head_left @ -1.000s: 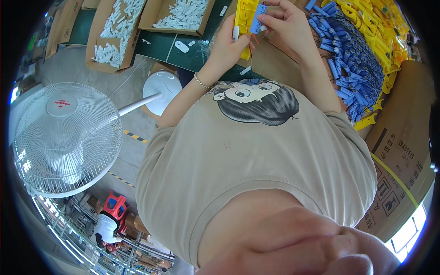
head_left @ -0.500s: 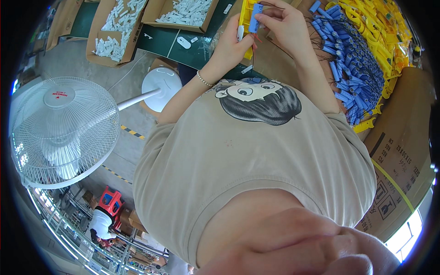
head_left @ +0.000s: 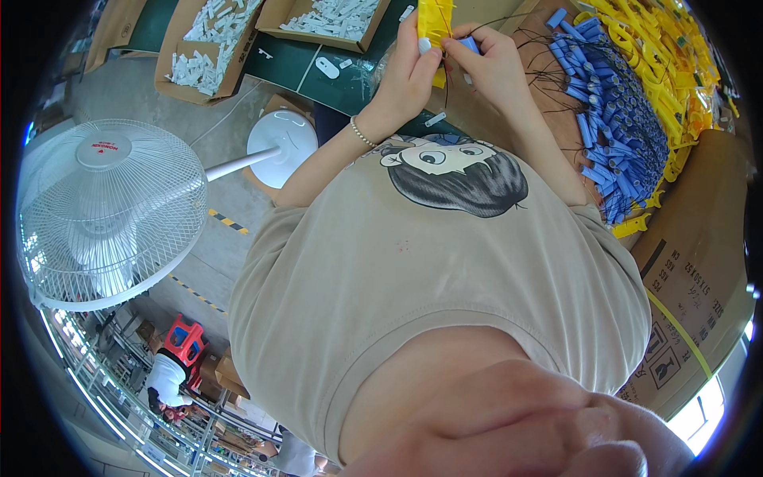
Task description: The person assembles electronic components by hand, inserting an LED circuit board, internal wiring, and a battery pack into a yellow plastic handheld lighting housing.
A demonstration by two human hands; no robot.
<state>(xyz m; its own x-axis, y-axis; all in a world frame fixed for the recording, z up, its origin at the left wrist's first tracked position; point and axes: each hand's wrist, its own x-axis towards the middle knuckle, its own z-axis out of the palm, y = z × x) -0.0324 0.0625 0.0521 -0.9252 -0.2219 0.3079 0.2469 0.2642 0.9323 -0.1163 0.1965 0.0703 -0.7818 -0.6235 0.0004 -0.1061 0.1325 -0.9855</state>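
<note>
From my seat I see both hands up at the far edge of the view, over the dark green worktop (head_left: 334, 75). The left hand (head_left: 405, 75) has its grip clenched around a yellow plastic piece (head_left: 433, 24), thumb and fingers wrapped on its left side, holding it upright. The right hand (head_left: 493, 67) pinches a small blue cylinder (head_left: 469, 44) between fingertips, pressed right against the yellow piece; thin black wires (head_left: 548, 75) trail from there to the right.

I judge the yellow piece to be a light, stiff moulded part: it keeps its shape under a firm grasp and wants holding by its long flat sides, as the left hand does, leaving the face toward the right hand free. The blue cylinder looks small, smooth and light, so likely to slip or roll; a fingertip pinch across its middle seems the only sensible hold. The wires look fine and limp, easy to snag or kink, so I would not pull on them.

To the right lies a heap of more blue cylinders (head_left: 616, 151), with yellow pieces (head_left: 671, 71) piled beyond. On the far left sit cardboard boxes of small white parts (head_left: 211, 48). A white standing fan (head_left: 107, 211) is on the floor to the left.
</note>
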